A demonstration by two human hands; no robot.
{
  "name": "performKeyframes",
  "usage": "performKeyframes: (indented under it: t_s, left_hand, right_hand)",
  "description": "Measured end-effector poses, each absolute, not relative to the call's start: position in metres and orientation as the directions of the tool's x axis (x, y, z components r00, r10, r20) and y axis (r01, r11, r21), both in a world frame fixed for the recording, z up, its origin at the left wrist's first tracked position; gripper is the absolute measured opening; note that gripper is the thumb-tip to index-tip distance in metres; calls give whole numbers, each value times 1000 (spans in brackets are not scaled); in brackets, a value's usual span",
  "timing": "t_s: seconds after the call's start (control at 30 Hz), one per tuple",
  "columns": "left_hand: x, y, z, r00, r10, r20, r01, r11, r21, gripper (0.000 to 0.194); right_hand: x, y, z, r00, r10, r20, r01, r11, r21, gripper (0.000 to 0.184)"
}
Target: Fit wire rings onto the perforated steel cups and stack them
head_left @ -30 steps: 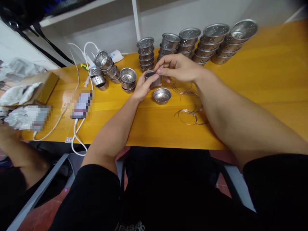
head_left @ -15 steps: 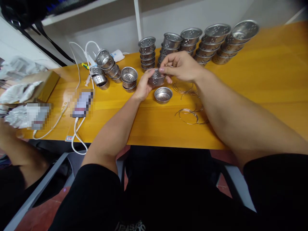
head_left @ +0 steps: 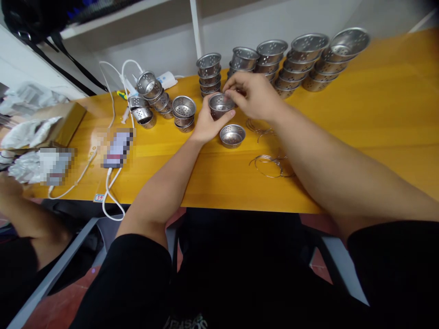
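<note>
A small perforated metal cup (head_left: 219, 108) is gripped by my left hand (head_left: 205, 125), with the thumb across its near side. The cup tilts so that its holed inside faces me. My right hand (head_left: 254, 95) is closed in a pinch at the cup's right rim; whatever its fingertips hold is too small to make out. Just below, another perforated cup (head_left: 232, 137) rests upright on the table. To its right lie loops of thin metal wire (head_left: 268, 170), partly hidden behind my right forearm.
Stacks of perforated cups (head_left: 210, 73) line the back of the yellow table (head_left: 212, 183). More stacks (head_left: 184, 112) stand left of my hands. Further left are a phone (head_left: 118, 148) on a white cable (head_left: 109, 183) and a cardboard box (head_left: 70, 121). Another person's arm (head_left: 30, 214) shows at far left.
The held cup has tipped toward me, showing its inside. My left thumb has shifted from the rim to the near side. My right hand has moved slightly left, still pinching at the rim.
</note>
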State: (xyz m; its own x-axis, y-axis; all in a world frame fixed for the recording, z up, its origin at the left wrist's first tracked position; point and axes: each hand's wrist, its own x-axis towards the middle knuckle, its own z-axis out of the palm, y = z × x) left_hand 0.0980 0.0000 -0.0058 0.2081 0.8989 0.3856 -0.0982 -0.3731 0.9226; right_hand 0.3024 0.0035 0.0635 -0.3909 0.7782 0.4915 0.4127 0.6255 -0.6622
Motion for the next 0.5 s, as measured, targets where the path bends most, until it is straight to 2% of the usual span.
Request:
performKeyframes:
  t_s: [0.1, 0.23, 0.33, 0.5]
  left_hand:
    - [96, 24, -29, 221, 853, 472, 10, -486, 874, 90]
    - [90, 49, -50, 307, 773, 555, 167, -618, 768, 98]
    - [86, 49, -49, 345, 740, 578, 198, -659, 725, 95]
    - [85, 40, -41, 352, 748, 563, 182, -645, 743, 97]
  right_hand:
    - [299, -6, 67, -377, 767, 520, 568, 634, -524, 26]
    - [296, -11, 69, -358, 755, 550, 665, 619, -417, 28]
    - [298, -11, 69, -324, 773, 546, 702, 583, -409, 32]
    - [299, -9, 68, -303, 828, 473, 720, 524, -456, 27]
